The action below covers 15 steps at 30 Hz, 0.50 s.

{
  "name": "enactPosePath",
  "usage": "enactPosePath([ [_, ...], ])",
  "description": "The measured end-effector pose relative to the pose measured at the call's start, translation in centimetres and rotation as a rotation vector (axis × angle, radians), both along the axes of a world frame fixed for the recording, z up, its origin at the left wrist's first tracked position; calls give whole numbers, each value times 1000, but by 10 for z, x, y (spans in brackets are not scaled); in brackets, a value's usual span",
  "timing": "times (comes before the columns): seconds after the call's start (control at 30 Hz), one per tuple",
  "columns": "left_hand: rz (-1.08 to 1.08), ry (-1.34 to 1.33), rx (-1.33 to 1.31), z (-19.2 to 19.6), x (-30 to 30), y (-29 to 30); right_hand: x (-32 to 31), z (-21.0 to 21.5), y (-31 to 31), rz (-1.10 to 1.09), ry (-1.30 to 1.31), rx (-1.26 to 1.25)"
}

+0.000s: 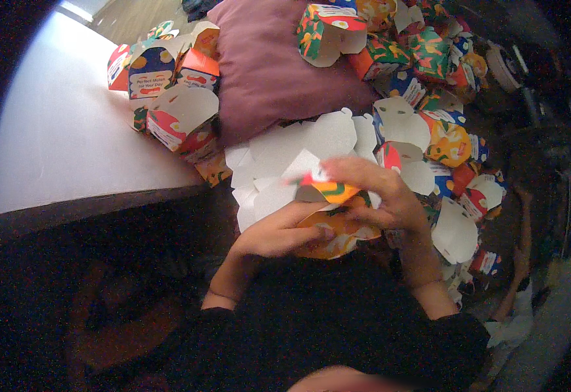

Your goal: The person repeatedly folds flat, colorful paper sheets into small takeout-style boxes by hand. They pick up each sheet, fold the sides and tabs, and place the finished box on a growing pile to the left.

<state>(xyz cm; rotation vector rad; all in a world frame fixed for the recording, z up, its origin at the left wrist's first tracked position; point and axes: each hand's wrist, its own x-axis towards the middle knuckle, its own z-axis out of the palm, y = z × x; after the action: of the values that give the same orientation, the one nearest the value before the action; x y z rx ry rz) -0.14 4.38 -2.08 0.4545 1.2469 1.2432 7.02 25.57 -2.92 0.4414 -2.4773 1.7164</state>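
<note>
Both hands are on a yellow printed cardboard food box [334,238], partly folded, in front of my body. My left hand [276,232] grips its left side, with the thumb lying across the yellow face. My right hand [383,189] is closed around the right side and upper flap, its fingers slightly blurred. A red, green and yellow printed flap [331,189] shows between the hands. Just beyond lie several flat white carton blanks [298,140], stacked against a mauve cushion [285,65]. The fingers hide part of the box.
Several folded printed boxes [151,75] cluster on the left, beside a white table [70,130]. Many more boxes, some with raised white flaps [455,228], are heaped along the right and far right. At the right rim, a dim bare arm [522,242] seems visible.
</note>
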Motion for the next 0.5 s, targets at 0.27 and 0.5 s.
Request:
enactPosePath([
  [0.27,424,-595,294,-19,4,-2,7,-11,-8,-333,10,106],
  [0.5,517,-385,90,-6,9,4,6,-14,-5,-327,329,134],
])
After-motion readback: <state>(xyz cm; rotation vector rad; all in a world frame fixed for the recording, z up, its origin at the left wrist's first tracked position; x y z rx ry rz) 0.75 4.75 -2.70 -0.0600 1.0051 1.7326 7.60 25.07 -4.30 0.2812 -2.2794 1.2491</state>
